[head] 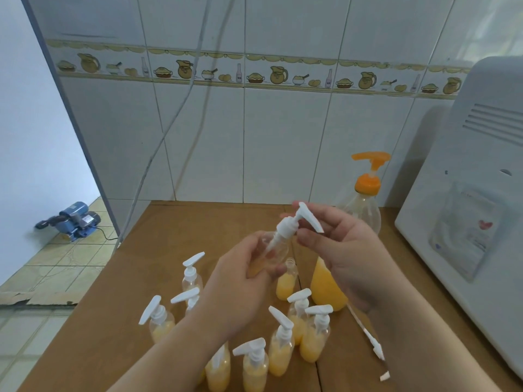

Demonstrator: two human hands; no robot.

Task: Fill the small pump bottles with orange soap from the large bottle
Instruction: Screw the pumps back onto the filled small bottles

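My left hand [240, 281] grips a small clear bottle [273, 251], tilted above the table. My right hand [339, 250] pinches its white pump head [294, 224], whose tube reaches down into the bottle's neck. Just behind my right hand stands the large bottle [365, 216] with an orange pump; orange soap fills its lower part [325, 287]. One small bottle [286, 281] stands uncapped, half full of orange soap. Several small capped bottles [280, 349] holding orange soap cluster on the wooden table [119, 321] beneath my arms.
A loose white pump head with its tube [373, 346] lies on the table at the right. A white appliance [467, 207] fills the right side. A tiled wall stands behind the table. Off the table's left edge, a blue water pump [75, 219] sits on the floor.
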